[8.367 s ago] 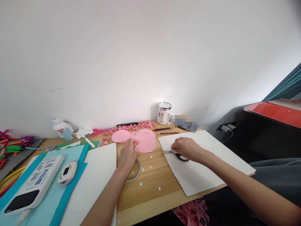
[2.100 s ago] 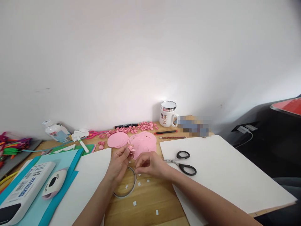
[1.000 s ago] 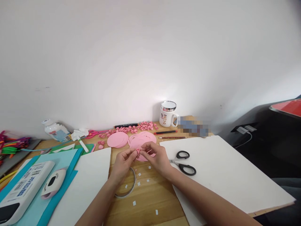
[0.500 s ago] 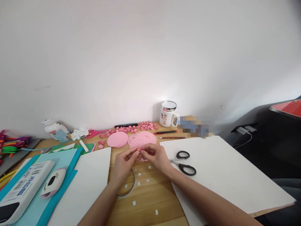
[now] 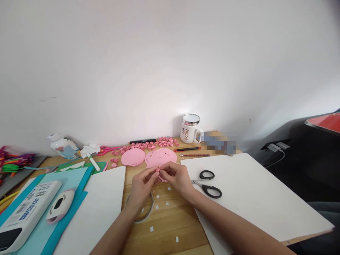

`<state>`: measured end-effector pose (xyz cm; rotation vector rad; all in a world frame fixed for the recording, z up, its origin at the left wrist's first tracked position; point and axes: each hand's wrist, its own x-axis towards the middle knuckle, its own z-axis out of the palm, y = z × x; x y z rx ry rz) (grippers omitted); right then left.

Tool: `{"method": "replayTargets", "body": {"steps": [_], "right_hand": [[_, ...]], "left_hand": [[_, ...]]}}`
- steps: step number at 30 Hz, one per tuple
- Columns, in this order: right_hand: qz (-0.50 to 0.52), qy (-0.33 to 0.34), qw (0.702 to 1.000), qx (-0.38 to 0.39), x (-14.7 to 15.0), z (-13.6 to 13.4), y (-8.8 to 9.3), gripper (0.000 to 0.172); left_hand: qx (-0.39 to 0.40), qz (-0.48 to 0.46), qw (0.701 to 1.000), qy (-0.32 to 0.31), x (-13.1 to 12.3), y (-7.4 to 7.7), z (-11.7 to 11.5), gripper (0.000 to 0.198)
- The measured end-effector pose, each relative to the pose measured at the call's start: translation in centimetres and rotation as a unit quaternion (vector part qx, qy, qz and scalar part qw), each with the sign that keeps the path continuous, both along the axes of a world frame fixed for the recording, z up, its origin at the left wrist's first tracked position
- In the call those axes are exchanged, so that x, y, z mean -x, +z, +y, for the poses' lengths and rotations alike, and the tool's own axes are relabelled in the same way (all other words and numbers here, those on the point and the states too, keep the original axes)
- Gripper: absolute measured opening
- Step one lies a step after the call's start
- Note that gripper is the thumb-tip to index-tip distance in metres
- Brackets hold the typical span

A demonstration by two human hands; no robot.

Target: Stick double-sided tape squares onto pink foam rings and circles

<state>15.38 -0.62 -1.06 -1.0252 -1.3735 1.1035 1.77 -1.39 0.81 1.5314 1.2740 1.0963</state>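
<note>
Between the fingertips of both hands is a small pink rolled paper rosette (image 5: 158, 170). My left hand (image 5: 142, 182) pinches it from the left, and my right hand (image 5: 177, 176) from the right; the fingers cover part of it. Just beyond my hands lies a heap of pink paper pieces (image 5: 162, 156), with a stack of pink paper circles (image 5: 133, 157) to its left. Many finished pink paper rosettes (image 5: 145, 145) are piled along the back. Under my left wrist a roll of tape (image 5: 151, 209) lies flat, partly hidden, with several small white squares (image 5: 157, 207) scattered near it.
Black-handled scissors (image 5: 211, 191) rest on a white sheet (image 5: 255, 191) at the right. Behind stand a white mug (image 5: 187, 132), a pen (image 5: 187, 149) and a pencil (image 5: 195, 155). Leftward are a white bottle (image 5: 63, 147), pink scissors (image 5: 106, 151), a long white box (image 5: 29, 212) and blue sheets (image 5: 71, 184).
My left hand has shifted very slightly and its fingers have turned around the pink paper. My right hand stays nearly in place. The things on the table have not moved.
</note>
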Motion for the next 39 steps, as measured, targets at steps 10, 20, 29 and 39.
{"method": "replayTargets", "body": {"steps": [10,20,29,39], "right_hand": [[0.006,-0.004,1.000,0.006,0.03,-0.11,-0.04,0.013],[0.039,0.006,0.999,0.029,-0.05,0.22,0.05,0.022],[0.008,0.013,0.999,0.031,-0.22,0.20,0.28,0.021],[-0.058,-0.006,0.998,-0.021,-0.10,0.14,0.04,0.015]], "left_hand": [[-0.128,0.111,0.985,-0.004,-0.09,-0.23,-0.35,0.021],[0.005,-0.009,1.000,-0.017,0.12,0.02,0.21,0.032],[0.014,-0.035,0.999,-0.020,0.17,0.14,0.24,0.029],[0.068,-0.087,0.994,-0.017,0.22,-0.07,0.45,0.028]]}}
